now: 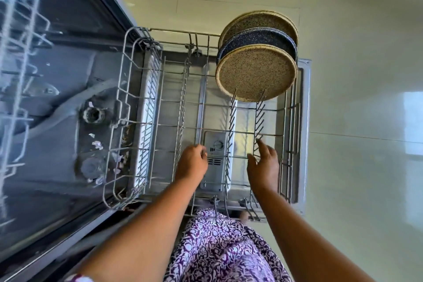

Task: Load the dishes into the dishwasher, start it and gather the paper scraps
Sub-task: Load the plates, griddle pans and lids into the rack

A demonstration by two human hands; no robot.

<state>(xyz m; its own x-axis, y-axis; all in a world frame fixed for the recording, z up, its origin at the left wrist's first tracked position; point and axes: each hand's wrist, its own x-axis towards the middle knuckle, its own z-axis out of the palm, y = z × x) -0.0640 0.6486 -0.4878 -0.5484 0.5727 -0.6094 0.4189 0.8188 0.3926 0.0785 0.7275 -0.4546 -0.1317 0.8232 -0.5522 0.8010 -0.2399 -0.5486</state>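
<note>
The lower rack (119, 103) is pulled out over the open dishwasher door (305, 121) and fills the middle of the view. At about 1 o'clock in the rack three plates stand on edge between the tines, close one behind the other: a tan speckled plate (256, 73) in front, a dark blue plate (258, 38) in the middle and a second tan plate (258, 19) at the back. Both hands are at about 6 o'clock of the rack, well apart from the plates. The left hand (192, 163) has its fingers curled, just beside a cross wire and above the detergent dispenser (215, 144); I cannot tell if it really grips the wire. The right hand (263, 163) is spread, thumb apart from the fingers, and its forefinger touches a row of tines (259, 117). At about 9 o'clock, on the tub floor (57, 144), lie small pale paper scraps (98, 144). At the bottom edge shows a purple patterned dress (224, 247).
</note>
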